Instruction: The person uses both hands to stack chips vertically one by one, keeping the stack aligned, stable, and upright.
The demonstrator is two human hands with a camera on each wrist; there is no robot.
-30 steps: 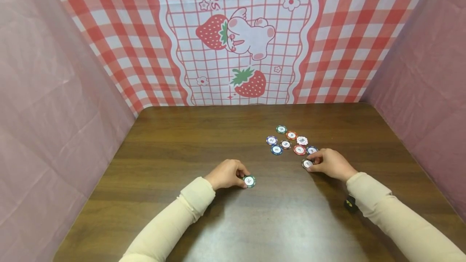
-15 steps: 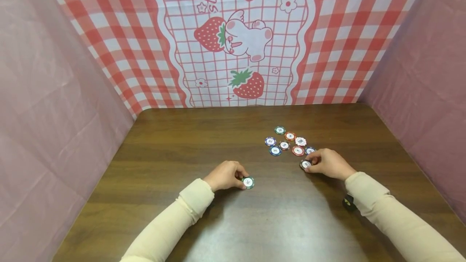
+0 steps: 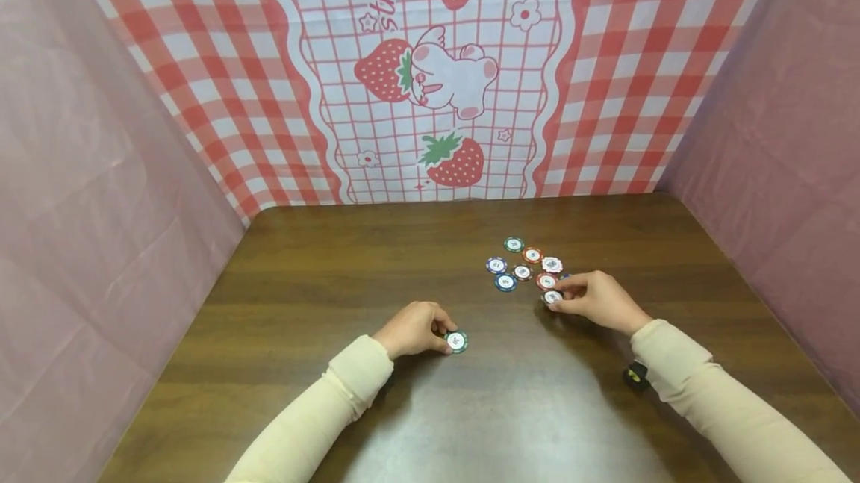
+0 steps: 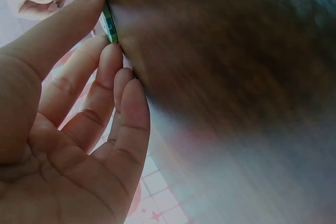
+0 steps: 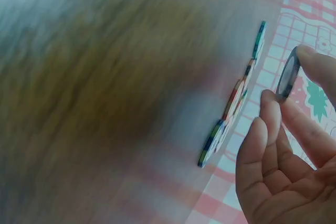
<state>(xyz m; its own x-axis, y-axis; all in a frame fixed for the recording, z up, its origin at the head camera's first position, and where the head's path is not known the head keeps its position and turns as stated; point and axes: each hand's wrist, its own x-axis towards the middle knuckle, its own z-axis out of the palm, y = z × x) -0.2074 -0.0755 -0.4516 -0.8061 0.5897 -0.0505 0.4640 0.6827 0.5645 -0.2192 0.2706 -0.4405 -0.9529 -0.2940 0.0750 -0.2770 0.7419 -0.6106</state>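
My left hand pinches a green poker chip by its edge, low over the table; in the left wrist view the chip shows edge-on between thumb and fingertips. To the right, my right hand holds a black poker chip between thumb and fingers. In the right wrist view this chip is off the table. Just beyond it lie a red chip and a blue chip, the latter mostly hidden by the fingers.
Several more chips lie flat in a loose cluster: green, orange-red, white, purple-blue, dark and blue. A checked strawberry cloth hangs behind the wooden table, with pink cloth on both sides.
My right hand has lifted the black chip and shifted slightly left, beside the red chip, covering most of the blue one. My left hand still pinches the green chip in nearly the same place.
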